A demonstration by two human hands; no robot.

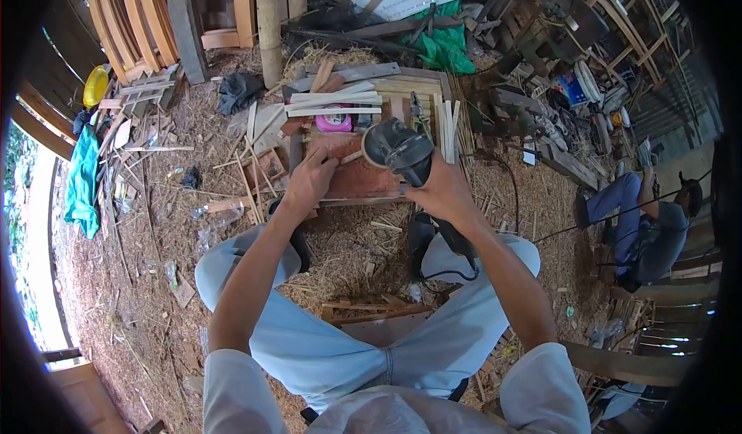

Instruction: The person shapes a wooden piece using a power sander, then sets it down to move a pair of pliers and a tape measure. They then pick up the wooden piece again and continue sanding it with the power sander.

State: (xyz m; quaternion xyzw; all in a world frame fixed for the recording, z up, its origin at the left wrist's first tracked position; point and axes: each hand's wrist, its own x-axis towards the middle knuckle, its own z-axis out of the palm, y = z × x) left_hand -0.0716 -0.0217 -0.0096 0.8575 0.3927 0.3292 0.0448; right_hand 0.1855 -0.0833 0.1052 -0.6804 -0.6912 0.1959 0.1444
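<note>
My right hand (442,190) is wrapped round the body of a black handheld power sander (398,149), its round disc turned to the left. In my left hand (311,177), the fingers pinch a short, thin wooden stick (352,157), whose far end is right at the disc's edge. Both hands are over a low reddish wooden board (359,183) between my knees. Just beyond them lie pale wood strips (332,111), a pink object (334,122) and pliers (420,113) with yellowish handles.
Shavings and wood scraps cover the ground (348,248). A power cord (456,276) runs by my right knee. To the right sits another person (657,233). Curved timber pieces (131,17) and a post (270,28) stand at the back left; clutter (572,94) fills the back right.
</note>
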